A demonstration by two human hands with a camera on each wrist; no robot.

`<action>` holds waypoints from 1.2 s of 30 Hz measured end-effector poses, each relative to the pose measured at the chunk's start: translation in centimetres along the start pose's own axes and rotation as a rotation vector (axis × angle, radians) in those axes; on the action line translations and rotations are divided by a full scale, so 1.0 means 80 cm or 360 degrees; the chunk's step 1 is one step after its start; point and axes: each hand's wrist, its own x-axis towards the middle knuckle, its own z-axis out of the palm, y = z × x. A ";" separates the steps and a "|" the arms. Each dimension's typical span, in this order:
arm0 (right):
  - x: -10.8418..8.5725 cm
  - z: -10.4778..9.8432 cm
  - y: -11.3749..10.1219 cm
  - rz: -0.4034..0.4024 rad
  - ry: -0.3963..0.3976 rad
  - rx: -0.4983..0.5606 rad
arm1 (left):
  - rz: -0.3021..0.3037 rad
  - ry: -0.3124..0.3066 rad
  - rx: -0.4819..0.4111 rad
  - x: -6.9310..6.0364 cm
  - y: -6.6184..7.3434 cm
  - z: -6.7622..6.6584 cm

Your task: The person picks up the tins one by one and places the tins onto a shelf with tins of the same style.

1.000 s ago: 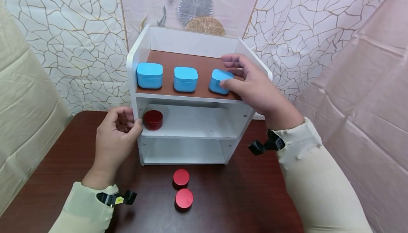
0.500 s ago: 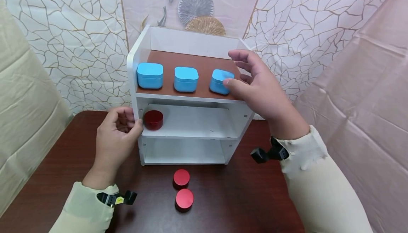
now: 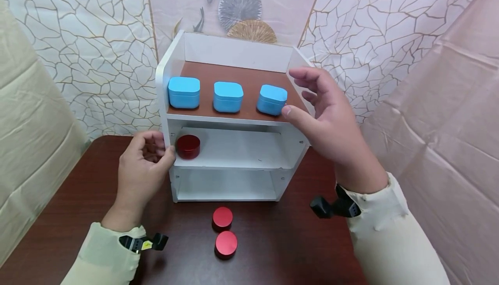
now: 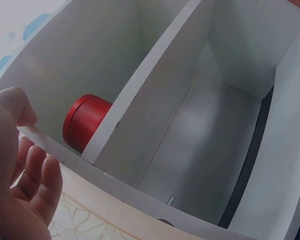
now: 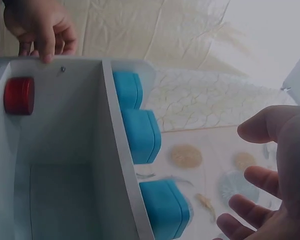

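My left hand [image 3: 142,168] grips the left side panel of a small white shelf unit [image 3: 230,168], its thumb on the front edge and its fingers round the outer side. On the top board stand a left blue box [image 3: 184,93], a middle blue box [image 3: 228,97] and a right blue box [image 3: 272,100], all lidded and in a row. Just right of the right box is my right hand [image 3: 331,116], fingers spread and holding nothing. In the right wrist view a gap shows between it and the right blue box [image 5: 165,209].
One red round tin [image 3: 188,147] sits at the left end of the middle shelf. Two more, a far red tin [image 3: 222,218] and a near red tin [image 3: 226,244], stand on the dark table [image 3: 296,241] before the unit. Patterned cloth [image 3: 85,51] hangs behind.
My right hand has let go of the right blue box and drawn back to the right. The boxes, the tins and my left hand keep their places.
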 end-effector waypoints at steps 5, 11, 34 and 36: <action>-0.019 0.003 -0.004 -0.0098 -0.0026 0.0013 | -0.0002 -0.0005 0.0005 0.000 0.000 0.000; -0.040 0.009 -0.008 -0.0156 -0.0007 0.0118 | -0.0010 -0.0003 0.0018 0.000 -0.002 0.001; -0.100 0.040 0.025 -0.0072 -0.0145 0.0177 | -0.0015 -0.0002 0.0023 0.000 -0.005 0.002; -0.103 0.043 0.031 -0.0038 -0.0171 0.0161 | -0.0014 -0.0002 0.0021 0.000 -0.005 0.001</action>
